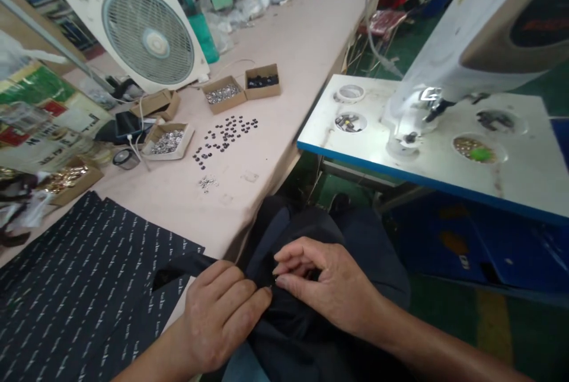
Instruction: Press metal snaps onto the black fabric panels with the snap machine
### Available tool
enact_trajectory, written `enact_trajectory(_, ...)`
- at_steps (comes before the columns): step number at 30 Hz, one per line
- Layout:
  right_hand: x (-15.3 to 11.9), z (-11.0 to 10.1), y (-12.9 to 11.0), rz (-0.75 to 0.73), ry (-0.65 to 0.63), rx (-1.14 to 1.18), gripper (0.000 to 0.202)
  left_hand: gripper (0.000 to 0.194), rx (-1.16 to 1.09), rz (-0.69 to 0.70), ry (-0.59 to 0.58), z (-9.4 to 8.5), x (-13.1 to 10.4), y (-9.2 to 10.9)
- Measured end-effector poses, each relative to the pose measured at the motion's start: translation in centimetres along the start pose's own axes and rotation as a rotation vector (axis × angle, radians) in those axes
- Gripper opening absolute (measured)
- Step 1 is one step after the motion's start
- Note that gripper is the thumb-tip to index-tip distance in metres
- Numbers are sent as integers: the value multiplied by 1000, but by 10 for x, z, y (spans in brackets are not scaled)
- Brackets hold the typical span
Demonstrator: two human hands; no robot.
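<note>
Handling looks underway, how much is finished unclear: at lower centre the left hand [229, 311] has its grip closed on soft, folded dark cloth [297, 326]; the right hand's [326, 281] grip is narrow, contents hidden. Loose round black discs [226, 145], apparently unused, dot the smooth tabletop [296, 56] left of centre.

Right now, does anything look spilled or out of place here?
Possibly spilled: dark round pieces lie scattered loose on the table, outside the cardboard boxes, with a small silvery cluster beside them. They could be laid out deliberately. Dark cloth in the left hand shows no clear damage.
</note>
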State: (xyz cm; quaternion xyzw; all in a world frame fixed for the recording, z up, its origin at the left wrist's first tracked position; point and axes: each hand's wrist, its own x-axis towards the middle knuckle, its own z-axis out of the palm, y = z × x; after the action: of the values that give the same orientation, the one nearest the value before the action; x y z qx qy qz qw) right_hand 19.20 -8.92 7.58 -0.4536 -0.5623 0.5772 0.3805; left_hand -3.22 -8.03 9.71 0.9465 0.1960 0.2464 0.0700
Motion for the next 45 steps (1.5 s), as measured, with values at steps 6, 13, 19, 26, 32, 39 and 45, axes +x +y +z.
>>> enact_trajectory(6, -10, -4, -1, -157, 20, -79, 31, 19, 19, 14, -20, -4, 6, 6)
enact_trajectory(13, -8, -9, 1, -371, -10, -265, 39, 16, 34, 50, -45, -4, 7, 5)
enact_trajectory(19, -3, -8, 0, -426, -44, -423, 39, 15, 27, 39, -50, -4, 5, 4)
enact_trajectory(26, -1, -6, -1, -462, -82, -576, 27, 15, 9, 16, -51, 0, 2, 1)
enact_trajectory(32, -2, -12, -9, -481, -185, -685, 29, 14, -40, -12, -38, 2, 3, 0)
enact_trajectory(39, 0, -26, -26, -392, -329, -657, 40, 24, -161, -190, -95, 11, 1, 0)
enact_trajectory(45, -3, -27, -27, -238, -318, -538, 91, 15, -219, -378, -176, 15, 9, -3)
